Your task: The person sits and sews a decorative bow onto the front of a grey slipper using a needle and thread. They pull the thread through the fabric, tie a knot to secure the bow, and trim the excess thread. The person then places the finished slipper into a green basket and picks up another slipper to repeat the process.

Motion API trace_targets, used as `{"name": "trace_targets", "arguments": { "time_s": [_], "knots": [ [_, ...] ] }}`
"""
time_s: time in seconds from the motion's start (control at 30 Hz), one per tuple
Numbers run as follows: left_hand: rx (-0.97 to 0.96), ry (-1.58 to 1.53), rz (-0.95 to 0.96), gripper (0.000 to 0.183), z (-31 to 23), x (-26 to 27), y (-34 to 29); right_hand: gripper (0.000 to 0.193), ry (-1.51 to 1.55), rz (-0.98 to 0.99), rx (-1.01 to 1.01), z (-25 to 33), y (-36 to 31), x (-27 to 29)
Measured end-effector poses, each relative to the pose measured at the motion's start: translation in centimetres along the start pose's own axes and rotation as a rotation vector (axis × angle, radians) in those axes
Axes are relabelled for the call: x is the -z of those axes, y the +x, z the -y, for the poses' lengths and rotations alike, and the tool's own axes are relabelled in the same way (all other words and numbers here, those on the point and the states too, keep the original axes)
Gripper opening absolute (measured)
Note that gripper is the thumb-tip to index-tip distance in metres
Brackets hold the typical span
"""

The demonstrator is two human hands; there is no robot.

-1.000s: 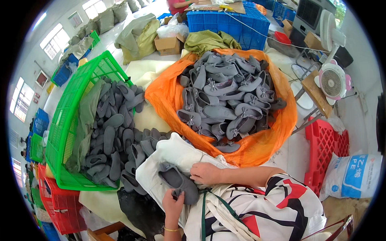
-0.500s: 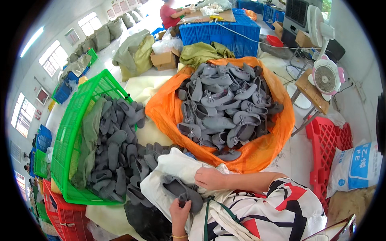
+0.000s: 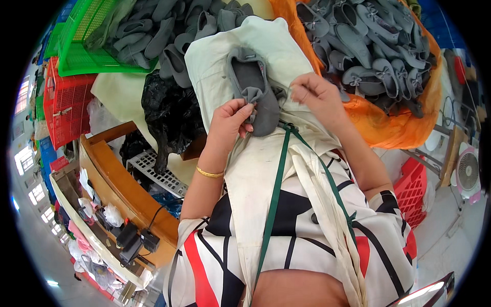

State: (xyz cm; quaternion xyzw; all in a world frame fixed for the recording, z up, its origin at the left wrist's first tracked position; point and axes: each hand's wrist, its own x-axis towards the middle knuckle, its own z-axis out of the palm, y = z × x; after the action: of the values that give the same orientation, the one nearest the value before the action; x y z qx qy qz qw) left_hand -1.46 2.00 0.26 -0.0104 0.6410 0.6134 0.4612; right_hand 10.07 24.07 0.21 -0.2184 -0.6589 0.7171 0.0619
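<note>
A grey slip-on shoe (image 3: 264,111) lies on the white cloth (image 3: 209,59) over my lap, its toe pointing toward me. My left hand (image 3: 232,118) is closed on the shoe, with thumb and fingers pinching the gathered grey fabric at the front of its opening. To the right of the shoe and apart from it, my right hand (image 3: 321,100) hangs with bent fingers drawn together. Whatever is between those fingertips, if anything, is too small to make out. A bit of dark grey fabric shows beside the shoe's right side.
Grey shoes fill a green crate (image 3: 69,51) at the far left and an orange sack (image 3: 404,130) at the far right. Nearer on the left are a black plastic bag (image 3: 171,115), a red crate (image 3: 66,105) and a wooden desk (image 3: 120,189). A pink-trimmed fan (image 3: 467,169) stands at the right.
The view has tipped down toward my lap. My right hand has lifted away from the shoe toward the right. My left hand still grips the shoe's front.
</note>
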Motion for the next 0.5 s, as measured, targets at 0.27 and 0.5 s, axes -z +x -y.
{"name": "trace_targets", "arguments": {
  "time_s": [0.27,0.5],
  "knots": [
    [0.125,-0.289,0.068,0.022,1.4,1.1,0.4,0.014,-0.321,0.244,0.047,-0.2,-1.1,-3.7],
    [0.158,-0.35,0.107,0.022,1.4,1.7,0.6,0.016,-0.418,0.251,0.131,-1.3,-0.6,-4.3]
  ]
}}
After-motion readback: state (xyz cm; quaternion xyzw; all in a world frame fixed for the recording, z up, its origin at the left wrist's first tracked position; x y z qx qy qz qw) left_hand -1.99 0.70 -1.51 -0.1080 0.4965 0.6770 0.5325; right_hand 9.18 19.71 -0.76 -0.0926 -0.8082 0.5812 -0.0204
